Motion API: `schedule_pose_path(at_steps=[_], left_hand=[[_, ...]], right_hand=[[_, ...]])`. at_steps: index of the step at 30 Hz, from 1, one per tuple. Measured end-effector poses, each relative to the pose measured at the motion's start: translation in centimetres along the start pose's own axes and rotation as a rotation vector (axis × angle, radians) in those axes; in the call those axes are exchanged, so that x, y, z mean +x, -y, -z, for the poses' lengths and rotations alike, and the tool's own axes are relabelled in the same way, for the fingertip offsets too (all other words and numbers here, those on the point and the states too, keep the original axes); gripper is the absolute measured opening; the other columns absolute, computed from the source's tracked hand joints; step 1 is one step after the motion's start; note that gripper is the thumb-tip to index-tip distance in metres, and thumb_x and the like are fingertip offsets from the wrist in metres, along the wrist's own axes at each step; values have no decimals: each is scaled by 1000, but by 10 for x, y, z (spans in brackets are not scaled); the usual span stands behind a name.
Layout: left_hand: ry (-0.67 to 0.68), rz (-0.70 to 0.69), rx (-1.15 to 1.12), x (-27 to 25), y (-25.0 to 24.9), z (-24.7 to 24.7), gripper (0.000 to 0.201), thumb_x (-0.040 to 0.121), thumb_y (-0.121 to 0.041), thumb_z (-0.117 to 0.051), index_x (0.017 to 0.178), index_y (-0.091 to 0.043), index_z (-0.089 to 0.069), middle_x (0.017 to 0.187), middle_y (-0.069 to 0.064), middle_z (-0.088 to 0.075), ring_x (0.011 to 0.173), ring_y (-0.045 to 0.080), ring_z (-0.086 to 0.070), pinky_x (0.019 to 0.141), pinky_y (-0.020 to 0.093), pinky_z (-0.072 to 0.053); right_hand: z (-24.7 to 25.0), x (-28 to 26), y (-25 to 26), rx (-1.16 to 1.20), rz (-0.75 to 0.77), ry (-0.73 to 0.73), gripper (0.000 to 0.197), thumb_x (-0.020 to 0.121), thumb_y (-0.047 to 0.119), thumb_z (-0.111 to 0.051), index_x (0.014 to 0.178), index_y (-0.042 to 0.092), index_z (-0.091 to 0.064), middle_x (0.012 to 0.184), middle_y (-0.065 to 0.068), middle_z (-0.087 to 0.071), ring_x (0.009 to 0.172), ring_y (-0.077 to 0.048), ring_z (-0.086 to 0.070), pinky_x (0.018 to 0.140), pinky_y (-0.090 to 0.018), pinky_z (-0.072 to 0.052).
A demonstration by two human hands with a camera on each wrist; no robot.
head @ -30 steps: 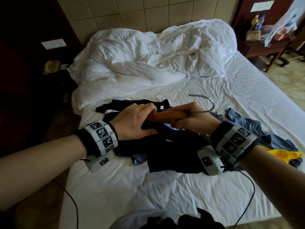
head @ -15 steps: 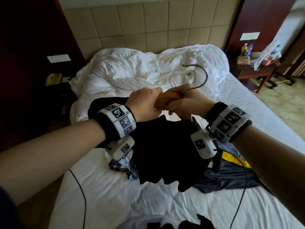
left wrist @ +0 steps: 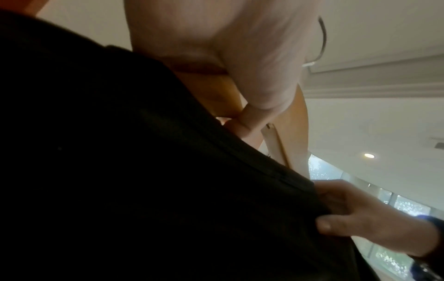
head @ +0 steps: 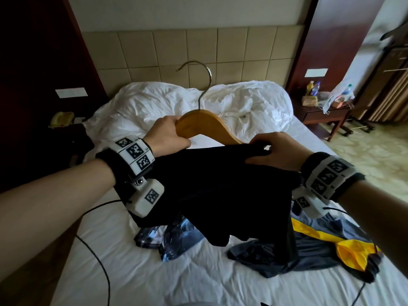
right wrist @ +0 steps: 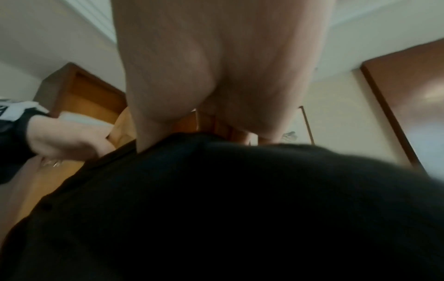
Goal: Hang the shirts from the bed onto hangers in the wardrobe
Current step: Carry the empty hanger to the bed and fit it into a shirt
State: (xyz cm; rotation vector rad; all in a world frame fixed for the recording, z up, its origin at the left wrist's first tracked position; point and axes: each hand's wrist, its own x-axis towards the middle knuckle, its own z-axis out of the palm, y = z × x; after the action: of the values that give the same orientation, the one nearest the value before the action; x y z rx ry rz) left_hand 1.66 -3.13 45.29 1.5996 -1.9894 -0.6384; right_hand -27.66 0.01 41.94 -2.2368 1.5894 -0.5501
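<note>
Bed (head: pixel 154 272): white sheet, rumpled duvet (head: pixel 242 102) at far end. Black shirt (head: pixel 220 191): held up above the near half of the bed, partly draped over the hanger's right arm. Grey and yellow garments (head: pixel 320 246): near right, on the sheet. Wooden hanger (head: pixel 207 122): upright, metal hook topmost. Left hand (head: pixel 170 133): fingers curled round the hanger's left arm. Right hand (head: pixel 278 151): pinching shirt fabric at the hanger's right arm.
</note>
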Motion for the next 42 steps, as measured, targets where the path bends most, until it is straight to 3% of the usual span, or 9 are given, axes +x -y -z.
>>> schedule_pose_path(at_steps=[7,11,16,21,25,28,33,38,42], left_hand=[[-46,72,-7,7,10,4,18,72,-9,-71,66,-21,-58,69,-4,-62,67,14,-59,61,25,-42],[-69,114,-47,10,13,9,14,73,-10,-73,69,-18,-62,72,1,-64,72,17,-61,61,26,-42],[-92,210,-147,15,13,13,13,71,-12,-76,77,-17,-67,82,2,-70,80,17,-65,69,27,-48],[-68,272,-201,16,16,13,18,70,-12,-80,83,-16,-68,88,2,-70,88,20,-66,76,29,-48],[-14,303,-220,17,21,18,24,71,-14,-80,92,-12,-69,92,5,-71,89,23,-67,80,33,-52],[-6,258,-182,13,18,20,18,68,-15,-77,80,-9,-65,81,8,-68,82,27,-67,73,32,-49],[19,165,-143,8,7,8,16,72,-10,-73,87,-7,-69,87,11,-72,84,25,-69,81,35,-53],[47,105,-117,4,-7,-11,15,69,1,-71,75,-9,-60,67,2,-58,64,19,-58,61,27,-44],[65,118,-142,3,-8,-22,19,68,2,-69,73,-13,-58,61,-1,-53,56,17,-55,58,24,-43]], right_hand=[[29,-10,-15,-254,162,-78,29,75,42,-80,83,18,-66,69,7,-59,65,-16,-57,68,-38,-49],[40,-17,-23,-485,310,-43,30,75,43,-82,75,17,-68,65,5,-54,57,-26,-57,77,-31,-35],[44,-27,-28,-733,224,200,30,89,56,-59,88,26,-66,101,7,-63,91,-19,-59,85,-18,-20],[49,-30,-35,-659,181,210,18,88,46,-66,88,29,-70,107,13,-65,92,-15,-61,95,-21,-28],[56,-29,-32,-605,204,98,16,81,37,-74,75,23,-68,93,9,-68,80,-19,-63,86,-21,-25],[61,-26,-30,-617,224,84,18,82,37,-69,72,21,-68,85,10,-65,76,-19,-64,89,-21,-24],[58,-16,-17,-542,285,31,35,78,49,-45,72,21,-65,77,7,-61,76,-19,-62,91,-26,-33],[36,-4,10,-443,372,-40,27,81,36,-48,74,15,-64,74,4,-59,77,-18,-57,81,-31,-43],[17,-1,21,-264,282,-21,10,83,18,-59,92,14,-61,93,1,-60,85,-19,-57,77,-38,-50]])
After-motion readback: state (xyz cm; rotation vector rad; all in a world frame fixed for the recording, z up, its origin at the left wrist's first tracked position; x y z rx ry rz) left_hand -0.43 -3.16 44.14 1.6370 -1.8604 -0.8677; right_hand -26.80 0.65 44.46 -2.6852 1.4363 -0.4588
